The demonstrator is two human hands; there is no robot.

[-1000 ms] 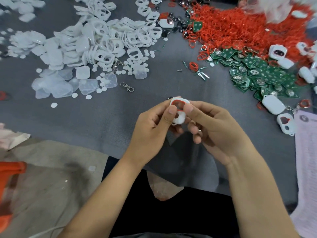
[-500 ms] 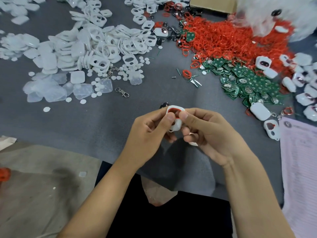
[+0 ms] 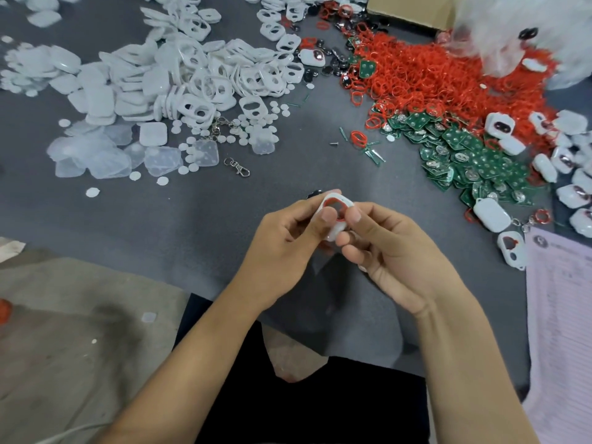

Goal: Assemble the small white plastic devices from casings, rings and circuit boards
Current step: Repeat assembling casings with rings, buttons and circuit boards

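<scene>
Counter: we see a grey cloth-covered surface with parts heaped along its far edge and down its right side.
Ring pile: a broad drift of red rings toward the far right corner, so we judge many units are yet to be built.
Casing pile: white casing halves, many with cut-out windows, are spread along the far left side, with clear square covers and small white discs nearer us.
Circuit boards: a green heap lies on the right side, just near of the rings, apparently untouched for the unit in hand.
Finished units: several closed white devices sit by the right edge, some with key clips; we take these as done.
Left hand: its fingers curl round the casing, thumb pressed on its face.
Right hand: its fingers pinch the same casing from the other side, thumb tip at the window's rim.
Casing in hand: we hold it above the near middle of the counter, clear of the cloth.
Red ring: it lines the casing's window; we judge it is being seated.
Progress: we reckon this unit is early, with board and closing half still to come.
</scene>
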